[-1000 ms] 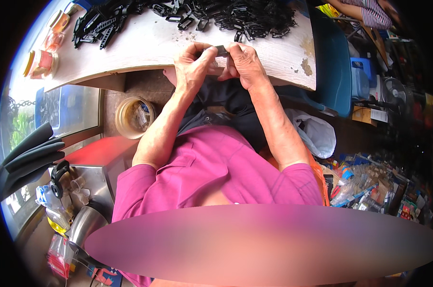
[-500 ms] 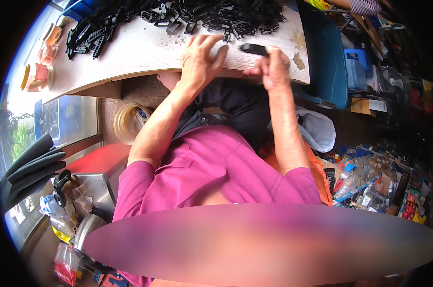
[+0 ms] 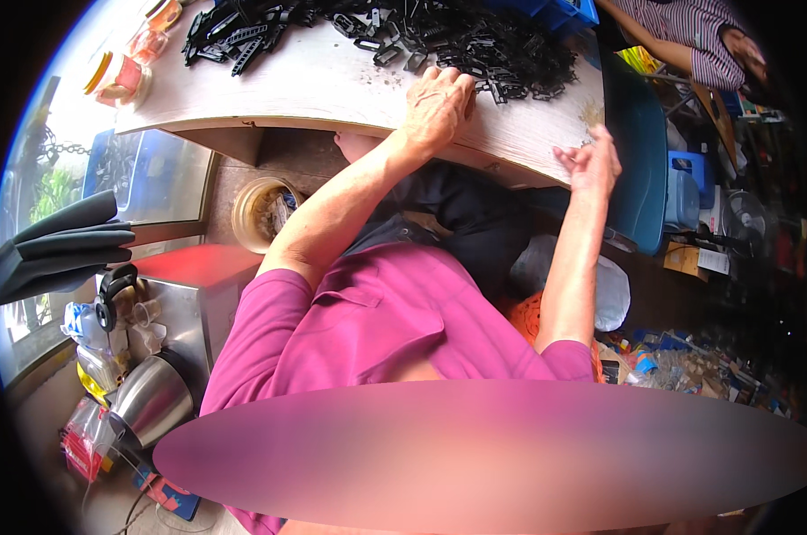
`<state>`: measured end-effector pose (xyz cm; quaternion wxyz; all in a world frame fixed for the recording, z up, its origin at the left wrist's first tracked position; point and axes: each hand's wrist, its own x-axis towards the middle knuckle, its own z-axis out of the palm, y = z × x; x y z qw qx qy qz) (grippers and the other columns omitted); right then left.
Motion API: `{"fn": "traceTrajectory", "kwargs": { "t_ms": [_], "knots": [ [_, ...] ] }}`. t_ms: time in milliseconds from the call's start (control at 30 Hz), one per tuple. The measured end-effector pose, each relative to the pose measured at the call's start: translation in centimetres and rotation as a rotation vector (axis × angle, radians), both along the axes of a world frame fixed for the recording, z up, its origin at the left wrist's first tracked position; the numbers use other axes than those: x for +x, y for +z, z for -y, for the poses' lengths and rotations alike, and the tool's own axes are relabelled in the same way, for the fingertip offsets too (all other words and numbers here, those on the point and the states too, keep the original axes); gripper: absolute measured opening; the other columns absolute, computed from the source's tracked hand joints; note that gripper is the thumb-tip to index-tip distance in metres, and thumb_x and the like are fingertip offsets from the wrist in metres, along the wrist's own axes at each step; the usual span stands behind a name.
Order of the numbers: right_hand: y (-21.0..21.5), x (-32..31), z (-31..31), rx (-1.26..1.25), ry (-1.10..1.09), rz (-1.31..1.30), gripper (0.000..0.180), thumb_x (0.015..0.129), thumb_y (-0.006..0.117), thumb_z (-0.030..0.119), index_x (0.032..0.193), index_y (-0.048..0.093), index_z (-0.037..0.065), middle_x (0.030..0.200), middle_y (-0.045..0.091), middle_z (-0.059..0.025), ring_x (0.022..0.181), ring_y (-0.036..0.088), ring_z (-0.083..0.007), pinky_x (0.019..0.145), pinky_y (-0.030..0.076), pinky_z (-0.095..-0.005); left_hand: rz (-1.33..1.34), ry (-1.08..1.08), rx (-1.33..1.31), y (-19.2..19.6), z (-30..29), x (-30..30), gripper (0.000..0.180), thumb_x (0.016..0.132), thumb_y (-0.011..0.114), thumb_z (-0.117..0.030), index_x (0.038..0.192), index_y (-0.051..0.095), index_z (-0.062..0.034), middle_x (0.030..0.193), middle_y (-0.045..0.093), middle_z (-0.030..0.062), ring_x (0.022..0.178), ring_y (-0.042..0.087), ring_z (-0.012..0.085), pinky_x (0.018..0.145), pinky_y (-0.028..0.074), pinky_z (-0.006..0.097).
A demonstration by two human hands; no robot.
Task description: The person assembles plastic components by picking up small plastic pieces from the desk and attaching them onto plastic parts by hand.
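Note:
Black plastic parts (image 3: 403, 36) lie in a loose heap along the far side of the pale worktable (image 3: 332, 98). My left hand (image 3: 439, 107) rests at the heap's near edge with its fingers bent down. Whatever those fingers pinch is hidden beneath them. Over the table's right edge, beside a teal bin (image 3: 639, 169), is my right hand (image 3: 593, 165). Its fingers are apart and slightly blurred, and no part shows in them.
A blue crate (image 3: 555, 11) stands behind the heap. Jars (image 3: 120, 80) line the table's left end. A tub (image 3: 265, 214) and a red-topped cabinet (image 3: 185, 263) are at left below. At the upper right is another person's striped sleeve (image 3: 715, 67).
My right hand has moved right to the table's edge, and the black part it held no longer shows. My left hand has reached the heap's near edge. The whole view has shifted.

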<state>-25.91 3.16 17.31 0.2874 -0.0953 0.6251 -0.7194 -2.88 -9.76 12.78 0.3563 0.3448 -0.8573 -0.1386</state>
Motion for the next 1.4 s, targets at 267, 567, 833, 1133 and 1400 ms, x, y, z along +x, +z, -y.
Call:
{"fn": "traceTrajectory", "kwargs": {
  "t_ms": [267, 567, 833, 1133, 1400],
  "knots": [
    [-1.2, 7.4, 3.7, -0.067, 0.608, -0.023, 0.026, 0.084, 0.075, 0.018, 0.102, 0.066, 0.002, 0.050, 0.050, -0.0003, 0.039, 0.050, -0.0120, 0.045, 0.053, -0.0335, -0.529, -0.358, 0.857, 1.5, -0.3, 1.1, 0.020, 0.090, 0.059, -0.022, 0.089, 0.060, -0.0019, 0.079, 0.067, 0.0081, 0.068, 0.063, 0.0179, 0.063, 0.052, 0.032],
    [-1.6, 8.8, 4.2, -0.100, 0.708, -0.105, 0.021, 0.085, 0.075, 0.018, 0.094, 0.062, 0.004, 0.049, 0.048, 0.0009, 0.037, 0.045, -0.0095, 0.041, 0.048, -0.0279, -0.670, -0.319, 1.413, 3.2, -1.6, 2.3, 0.017, 0.092, 0.057, -0.021, 0.091, 0.055, -0.0048, 0.073, 0.061, 0.0042, 0.059, 0.057, 0.0108, 0.052, 0.049, 0.025],
    [-1.7, 9.6, 4.8, -0.147, 0.768, -0.107, 0.015, 0.088, 0.069, 0.015, 0.088, 0.059, 0.004, 0.049, 0.050, -0.0018, 0.039, 0.049, -0.0123, 0.043, 0.048, -0.0286, -0.786, -0.361, 1.475, 2.6, -1.6, 3.4, 0.017, 0.092, 0.056, -0.020, 0.098, 0.055, -0.0042, 0.071, 0.060, 0.0060, 0.056, 0.056, 0.0126, 0.049, 0.047, 0.026],
    [-1.8, 11.4, 4.9, -0.230, 0.771, 0.034, 0.009, 0.089, 0.060, 0.007, 0.090, 0.054, 0.000, 0.050, 0.050, -0.0052, 0.042, 0.053, -0.0159, 0.050, 0.059, -0.0413, -0.347, 0.310, 0.421, 2.3, 1.9, 11.2, 0.027, 0.085, 0.071, -0.016, 0.109, 0.063, -0.0045, 0.087, 0.068, 0.0075, 0.080, 0.065, 0.0227, 0.074, 0.054, 0.036],
    [-1.5, 12.0, 5.3, -0.269, 0.799, 0.049, 0.011, 0.092, 0.058, 0.008, 0.091, 0.050, 0.000, 0.050, 0.051, -0.0063, 0.043, 0.054, -0.0177, 0.047, 0.058, -0.0419, 0.356, 0.743, -0.048, 1.7, 12.5, 23.3, 0.040, 0.084, 0.062, -0.027, 0.118, 0.061, -0.0061, 0.104, 0.068, 0.0161, 0.099, 0.064, 0.0321, 0.089, 0.050, 0.042]
  ]
}}
